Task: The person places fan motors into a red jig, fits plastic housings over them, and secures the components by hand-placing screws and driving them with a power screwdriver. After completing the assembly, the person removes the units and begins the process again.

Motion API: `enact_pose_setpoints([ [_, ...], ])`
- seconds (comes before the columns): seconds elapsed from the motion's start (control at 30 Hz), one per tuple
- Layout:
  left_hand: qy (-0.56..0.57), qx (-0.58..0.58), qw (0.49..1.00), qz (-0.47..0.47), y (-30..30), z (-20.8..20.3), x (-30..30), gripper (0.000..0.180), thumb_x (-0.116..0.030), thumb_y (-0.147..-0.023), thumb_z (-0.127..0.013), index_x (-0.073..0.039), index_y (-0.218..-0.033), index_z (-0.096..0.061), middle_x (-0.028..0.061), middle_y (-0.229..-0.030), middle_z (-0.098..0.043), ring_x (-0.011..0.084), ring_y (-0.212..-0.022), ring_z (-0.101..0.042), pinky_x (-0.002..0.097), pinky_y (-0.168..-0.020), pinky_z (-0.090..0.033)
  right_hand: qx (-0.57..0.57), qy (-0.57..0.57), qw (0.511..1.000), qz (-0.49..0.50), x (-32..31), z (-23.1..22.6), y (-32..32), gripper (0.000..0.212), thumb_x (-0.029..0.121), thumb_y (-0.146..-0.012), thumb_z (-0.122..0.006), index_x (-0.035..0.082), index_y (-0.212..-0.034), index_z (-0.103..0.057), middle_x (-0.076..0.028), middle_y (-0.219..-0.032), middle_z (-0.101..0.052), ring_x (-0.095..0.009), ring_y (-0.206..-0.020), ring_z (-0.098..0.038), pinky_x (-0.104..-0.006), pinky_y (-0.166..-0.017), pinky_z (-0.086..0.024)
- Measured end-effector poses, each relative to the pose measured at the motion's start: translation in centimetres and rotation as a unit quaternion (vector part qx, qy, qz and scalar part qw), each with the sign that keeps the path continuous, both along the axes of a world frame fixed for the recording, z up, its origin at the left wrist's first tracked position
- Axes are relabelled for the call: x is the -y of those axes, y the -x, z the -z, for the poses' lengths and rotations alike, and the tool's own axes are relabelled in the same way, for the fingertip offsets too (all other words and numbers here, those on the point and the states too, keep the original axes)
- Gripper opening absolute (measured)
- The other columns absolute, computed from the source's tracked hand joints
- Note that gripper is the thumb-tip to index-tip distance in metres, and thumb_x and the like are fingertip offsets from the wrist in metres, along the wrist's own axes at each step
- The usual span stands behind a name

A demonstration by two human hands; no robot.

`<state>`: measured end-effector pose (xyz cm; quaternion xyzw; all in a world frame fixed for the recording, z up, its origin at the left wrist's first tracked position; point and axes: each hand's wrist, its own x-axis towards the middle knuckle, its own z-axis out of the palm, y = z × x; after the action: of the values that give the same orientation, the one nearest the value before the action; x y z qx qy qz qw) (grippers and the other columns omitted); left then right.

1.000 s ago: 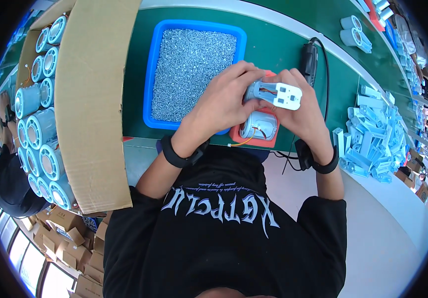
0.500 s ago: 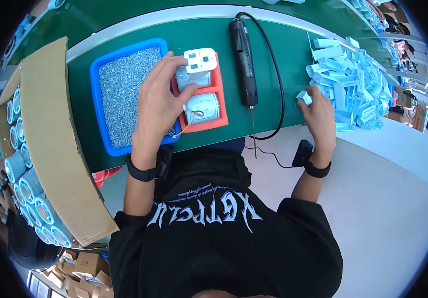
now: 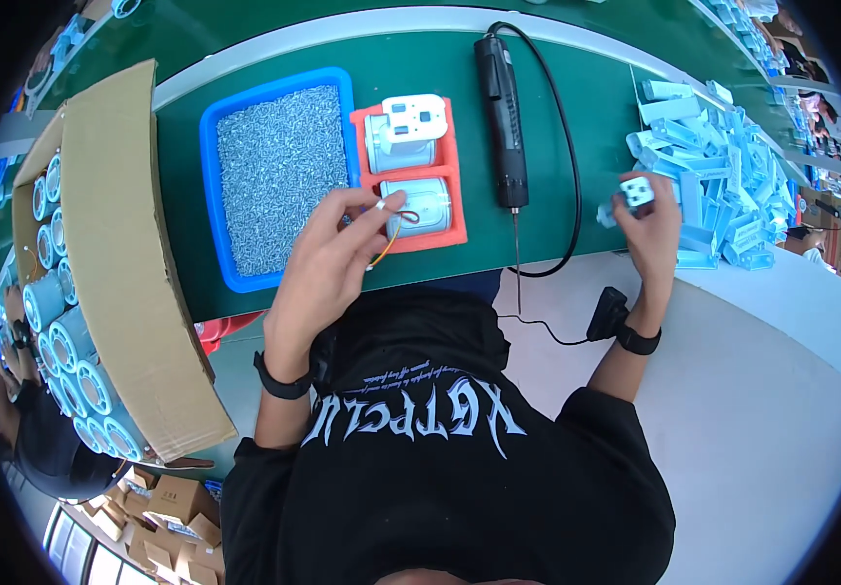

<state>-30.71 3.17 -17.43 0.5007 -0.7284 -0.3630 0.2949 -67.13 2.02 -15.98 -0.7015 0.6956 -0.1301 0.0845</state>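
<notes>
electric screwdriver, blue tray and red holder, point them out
Electric screwdriver point(image 3: 506, 117), head view: middle of its black body.
Blue tray point(image 3: 216, 185), head view: left rim.
Red holder point(image 3: 458, 208), head view: right edge.

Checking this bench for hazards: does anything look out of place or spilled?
The corded screwdriver has its thin bit jutting off the front of the green bench, where it might snag. The screws look contained in the blue tray; two cylinders sit in the red holder.
</notes>
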Motion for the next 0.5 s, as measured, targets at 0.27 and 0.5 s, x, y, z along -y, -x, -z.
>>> enact_pose_setpoints([
  [0.27, 0.131, 0.048, 0.981, 0.136, 0.9, -1.3, 1.2, 0.044, 0.008, -0.070, -0.060, -0.010, -0.110, -0.065, 0.0067, -0.100, -0.061, 0.0237, -0.085, -0.057, 0.0342, -0.073, -0.048, 0.261, -0.043, 0.956, 0.128, 0.5, 1.8, -1.4, 0.034, 0.014, -0.082, -0.071, 0.004, -0.109, -0.053, -0.006, -0.099, -0.060, -0.009, -0.069, -0.056, -0.0237, -0.058, -0.046],
  [0.5, 0.091, -0.060, 0.982, 0.154, 0.1, 0.3, 1.8, 0.042, 0.012, -0.065, -0.058, -0.006, -0.101, -0.069, 0.0084, -0.102, -0.067, 0.0238, -0.084, -0.065, 0.0309, -0.066, -0.052, 0.355, -0.011, 0.932, 0.071, 0.0, 2.8, -1.0, 0.034, 0.010, -0.086, -0.066, 0.004, -0.115, -0.048, -0.006, -0.110, -0.061, -0.010, -0.078, -0.058, -0.0217, -0.061, -0.047],
])
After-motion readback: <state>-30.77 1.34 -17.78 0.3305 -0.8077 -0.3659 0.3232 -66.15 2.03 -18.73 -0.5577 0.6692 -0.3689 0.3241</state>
